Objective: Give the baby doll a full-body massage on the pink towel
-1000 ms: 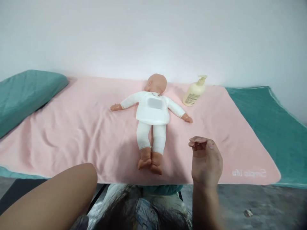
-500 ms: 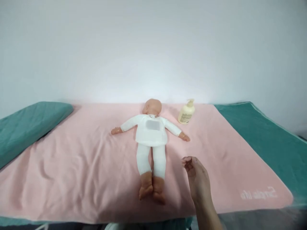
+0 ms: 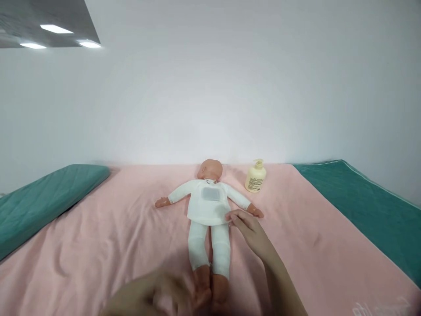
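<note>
A baby doll (image 3: 207, 210) in white top and leggings lies with its head toward the wall, arms spread and feet bare. A grey patch shows on its top. At the hem, on the doll's right-hand side in view, is my right hand (image 3: 247, 229). Its fingers are extended and slightly bent, with nothing visible in them; whether the fingertips touch the cloth is unclear. My left hand (image 3: 154, 292) is smeared by motion low in the view, close to the doll's feet, and partly covers them.
A pale yellow pump bottle (image 3: 255, 177) stands beyond the doll's outstretched arm. Underneath lies a wrinkled pink blanket (image 3: 131, 219). A green padded piece (image 3: 55, 202) rises at left, and green cloth (image 3: 358, 206) shows at right. The white wall (image 3: 210, 87) closes off the back.
My right hand has moved left and farther in, to the doll's hem. My left hand has come into view at the bottom. The head camera has tilted upward.
</note>
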Demonstrator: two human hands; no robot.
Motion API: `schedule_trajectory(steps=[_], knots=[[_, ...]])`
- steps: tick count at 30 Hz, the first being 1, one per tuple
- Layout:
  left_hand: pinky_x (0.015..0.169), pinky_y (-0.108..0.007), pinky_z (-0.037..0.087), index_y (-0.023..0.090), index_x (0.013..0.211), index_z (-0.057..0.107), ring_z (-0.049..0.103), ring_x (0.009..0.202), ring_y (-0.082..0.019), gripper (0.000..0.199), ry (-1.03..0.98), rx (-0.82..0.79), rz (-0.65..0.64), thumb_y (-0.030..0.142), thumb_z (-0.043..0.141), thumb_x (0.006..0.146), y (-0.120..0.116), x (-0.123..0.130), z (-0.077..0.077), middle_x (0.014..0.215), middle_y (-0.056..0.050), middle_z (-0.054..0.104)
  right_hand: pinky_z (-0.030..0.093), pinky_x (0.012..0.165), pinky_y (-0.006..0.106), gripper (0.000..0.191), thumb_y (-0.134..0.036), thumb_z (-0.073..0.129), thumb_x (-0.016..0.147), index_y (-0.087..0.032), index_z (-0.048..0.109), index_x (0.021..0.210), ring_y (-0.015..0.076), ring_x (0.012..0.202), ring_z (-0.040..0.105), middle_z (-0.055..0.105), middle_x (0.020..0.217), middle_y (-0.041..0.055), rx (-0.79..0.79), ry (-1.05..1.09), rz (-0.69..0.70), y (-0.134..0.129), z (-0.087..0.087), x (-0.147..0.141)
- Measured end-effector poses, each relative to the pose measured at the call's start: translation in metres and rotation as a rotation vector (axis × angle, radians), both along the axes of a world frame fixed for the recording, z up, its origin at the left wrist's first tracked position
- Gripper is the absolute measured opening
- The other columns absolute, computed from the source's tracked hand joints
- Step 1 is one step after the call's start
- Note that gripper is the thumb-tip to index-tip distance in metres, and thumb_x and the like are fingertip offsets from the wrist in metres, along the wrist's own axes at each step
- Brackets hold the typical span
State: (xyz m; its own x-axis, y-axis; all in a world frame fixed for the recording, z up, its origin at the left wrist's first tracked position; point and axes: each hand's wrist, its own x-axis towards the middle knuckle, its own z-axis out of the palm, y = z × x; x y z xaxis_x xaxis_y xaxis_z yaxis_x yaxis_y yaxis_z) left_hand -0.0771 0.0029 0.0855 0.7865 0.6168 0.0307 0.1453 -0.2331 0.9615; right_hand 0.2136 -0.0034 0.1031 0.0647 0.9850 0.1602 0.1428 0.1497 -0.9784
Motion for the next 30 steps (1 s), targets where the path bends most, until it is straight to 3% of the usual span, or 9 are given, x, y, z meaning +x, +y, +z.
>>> schedule_trajectory(steps=[2,4,5,9,13,19,24,30], knots=[[0.082,-0.038,0.054,0.029,0.102,0.076,0.068,0.095,-0.025,0.032,-0.032,0.002,0.111,0.051,0.058,0.088,0.011,0.000,0.009,0.101,-0.006,0.073,0.047,0.076,0.033,0.033,-0.048,0.055,0.092,-0.023,0.074,0.082,0.0217,0.082,0.062,0.071,0.084,0.0033,0.053,-0.093,0.053,0.024,0.004,-0.007],[0.089,-0.037,0.052,0.025,0.106,0.073,0.065,0.099,-0.024,0.030,-0.105,0.033,0.413,0.046,0.056,0.092,0.029,0.012,0.016,0.103,-0.007,0.072,0.045,0.074,0.033,0.036,-0.047,0.052,0.094,-0.023,0.074,0.078,0.0208,0.078,0.060,0.068,0.079,0.0028,0.136,-0.152,0.038,0.043,-0.004,-0.014],[0.093,-0.037,0.050,0.024,0.109,0.072,0.064,0.103,-0.024,0.032,-0.117,0.057,0.465,0.046,0.053,0.094,0.040,0.021,0.019,0.108,-0.007,0.071,0.044,0.075,0.033,0.038,-0.048,0.052,0.094,-0.022,0.074,0.076,0.0208,0.077,0.059,0.066,0.077,0.0029,0.181,-0.171,0.011,0.049,-0.011,-0.018],[0.089,-0.035,0.049,0.019,0.092,0.075,0.064,0.093,-0.021,0.036,-0.094,0.214,0.346,0.045,0.050,0.096,0.079,0.054,0.017,0.094,-0.005,0.072,0.044,0.079,0.035,0.039,-0.050,0.054,0.092,-0.024,0.078,0.075,0.0230,0.085,0.058,0.064,0.078,0.0051,0.262,-0.111,-0.058,0.055,-0.051,-0.022],[0.082,-0.032,0.048,0.017,0.087,0.074,0.063,0.086,-0.019,0.040,-0.108,0.254,0.342,0.045,0.047,0.098,0.095,0.065,-0.005,0.087,-0.004,0.072,0.044,0.077,0.035,0.033,-0.046,0.059,0.090,-0.026,0.080,0.074,0.0226,0.084,0.056,0.063,0.079,0.0059,0.268,-0.113,-0.052,0.052,-0.074,-0.018],[0.075,-0.028,0.046,0.015,0.084,0.073,0.062,0.079,-0.017,0.035,-0.092,0.355,0.363,0.037,0.049,0.097,0.089,0.071,-0.034,0.082,-0.006,0.071,0.043,0.076,0.035,0.028,-0.031,0.057,0.089,-0.027,0.080,0.075,0.0219,0.082,0.058,0.064,0.078,0.0050,0.231,-0.161,-0.030,0.057,-0.077,-0.015],[0.076,-0.029,0.045,0.017,0.081,0.072,0.062,0.080,-0.018,0.030,-0.010,0.395,0.384,0.033,0.051,0.096,0.091,0.077,-0.039,0.082,-0.005,0.071,0.044,0.076,0.034,0.027,-0.024,0.056,0.086,-0.026,0.080,0.072,0.0205,0.079,0.058,0.061,0.073,0.0038,0.166,-0.202,-0.010,0.061,-0.079,-0.016],[0.078,-0.030,0.047,0.018,0.081,0.072,0.064,0.083,-0.019,0.031,-0.042,0.333,0.404,0.033,0.050,0.096,0.091,0.076,-0.042,0.085,-0.005,0.072,0.044,0.078,0.034,0.026,-0.025,0.057,0.088,-0.026,0.080,0.075,0.0200,0.080,0.057,0.060,0.073,0.0030,0.209,-0.205,-0.020,0.060,-0.083,-0.018]])
